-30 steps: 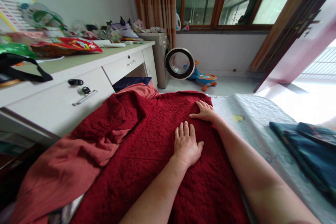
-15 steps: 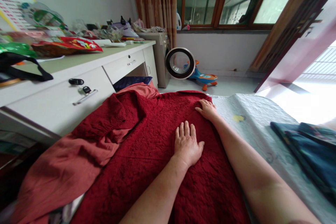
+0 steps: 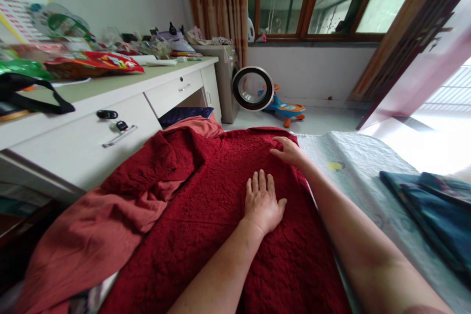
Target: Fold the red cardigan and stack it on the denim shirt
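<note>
The dark red garment (image 3: 217,196) lies spread before me, its cloth puckered all over with a fine, crinkled relief and crossed by a faint crease near the middle. It covers the pink cloth (image 3: 88,235) in part along my left, and its right edge meets the pale sheet (image 3: 353,157). Its long axis runs away from me, from the bottom of my view towards the washing machine (image 3: 225,78), with the right edge leaning a little leftward as it recedes. At the far left a gathered sleeve (image 3: 147,162) branches off and slants back towards me, beside the white desk (image 3: 73,157).

My left hand (image 3: 262,204) rests palm down on the red cloth, fingers stretched forward and thumb held wide. My right hand (image 3: 290,151) is at the far right edge, fingers bent, thumb well apart from them; I cannot tell how firmly it touches the fabric.
</note>
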{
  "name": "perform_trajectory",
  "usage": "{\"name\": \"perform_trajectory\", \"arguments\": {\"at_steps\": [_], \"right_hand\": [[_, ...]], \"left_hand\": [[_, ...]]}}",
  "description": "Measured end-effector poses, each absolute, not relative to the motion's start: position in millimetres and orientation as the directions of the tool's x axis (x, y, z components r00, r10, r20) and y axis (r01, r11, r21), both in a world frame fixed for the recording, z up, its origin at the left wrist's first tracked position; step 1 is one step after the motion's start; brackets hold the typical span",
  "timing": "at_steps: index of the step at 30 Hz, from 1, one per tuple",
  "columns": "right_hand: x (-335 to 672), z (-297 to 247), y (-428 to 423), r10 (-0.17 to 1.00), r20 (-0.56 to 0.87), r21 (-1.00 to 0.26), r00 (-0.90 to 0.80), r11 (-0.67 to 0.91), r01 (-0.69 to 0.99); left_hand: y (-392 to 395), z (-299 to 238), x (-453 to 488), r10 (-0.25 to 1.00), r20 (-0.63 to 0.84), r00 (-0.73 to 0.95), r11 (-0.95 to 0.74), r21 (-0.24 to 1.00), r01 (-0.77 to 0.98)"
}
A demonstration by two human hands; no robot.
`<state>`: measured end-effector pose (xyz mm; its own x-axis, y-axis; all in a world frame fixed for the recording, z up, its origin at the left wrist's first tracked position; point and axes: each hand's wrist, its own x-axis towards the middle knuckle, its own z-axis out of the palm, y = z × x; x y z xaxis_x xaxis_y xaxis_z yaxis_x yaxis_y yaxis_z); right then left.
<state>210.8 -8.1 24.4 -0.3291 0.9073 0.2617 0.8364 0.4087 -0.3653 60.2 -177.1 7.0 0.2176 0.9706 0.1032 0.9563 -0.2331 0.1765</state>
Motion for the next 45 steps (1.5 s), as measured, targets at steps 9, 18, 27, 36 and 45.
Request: {"name": "perform_trajectory", "arguments": {"at_steps": [9, 18, 27, 36, 45], "right_hand": [[188.7, 21.6, -26.7, 0.916, -0.106, -0.238, -0.388, 0.355, 0.904], [193.9, 13.7, -23.3, 0.924, -0.021, -0.233, -0.382, 0.367, 0.901], [204.3, 3.2, -11.2, 0.938, 0.127, -0.238, -0.322, 0.344, 0.908], [213.4, -2.8, -4.9, 0.947, 0.205, -0.218, -0.248, 0.291, 0.931], [216.8, -5.6, -0.8, 0.957, 0.195, -0.213, -0.213, 0.253, 0.944]], "left_hand": [[-177.4, 9.6, 60.6, 0.974, 0.081, 0.214, -0.225, 0.181, 0.957], [-176.7, 6.1, 60.5, 0.970, 0.122, 0.210, -0.229, 0.174, 0.958], [-176.4, 6.7, 60.8, 0.970, 0.117, 0.214, -0.232, 0.179, 0.956], [-176.5, 7.4, 60.1, 0.970, 0.112, 0.218, -0.235, 0.176, 0.956], [-176.5, 7.5, 60.1, 0.970, 0.103, 0.219, -0.234, 0.172, 0.957]]}}
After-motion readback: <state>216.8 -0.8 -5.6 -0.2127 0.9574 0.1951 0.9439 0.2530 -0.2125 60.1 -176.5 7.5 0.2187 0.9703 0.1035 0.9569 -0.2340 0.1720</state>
